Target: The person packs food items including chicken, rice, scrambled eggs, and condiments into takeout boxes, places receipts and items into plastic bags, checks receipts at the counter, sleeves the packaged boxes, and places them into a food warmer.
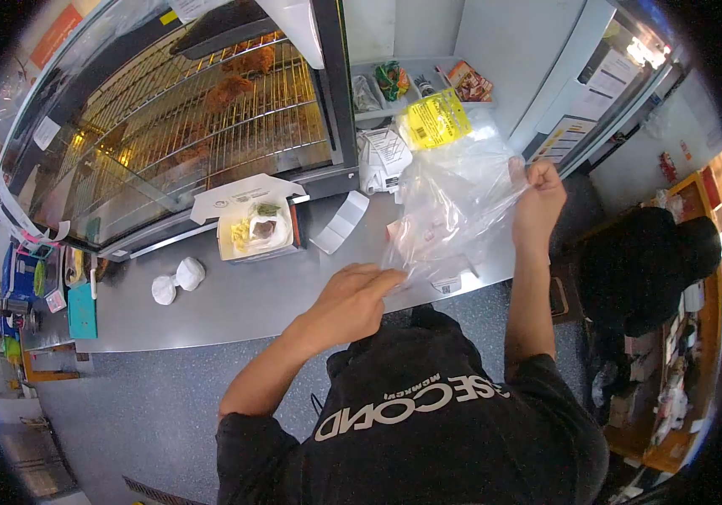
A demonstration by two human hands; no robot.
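Note:
A clear plastic bag (pixel 449 189) is stretched between my two hands over the right part of the metal counter. My left hand (pixel 352 299) has its fingers closed on the bag's near left edge. Higher up on the right, my right hand (pixel 539 206) pinches the bag's other edge. Behind it lies a clear plastic packet with a yellow label (pixel 436 119). Left of the bag, a folded white paper slip (pixel 341 222) rests on the counter. An open takeaway box (pixel 255 231) with food inside stands farther left.
A glass-fronted cabinet (pixel 201 118) with fried food on wire racks stands behind the counter (pixel 234 316). Two small white round things (pixel 178 280) sit near its front. Bins of packets (pixel 411 84) are at the back, a tall grey unit (pixel 538 67) at right. A teal board (pixel 83 311) lies far left.

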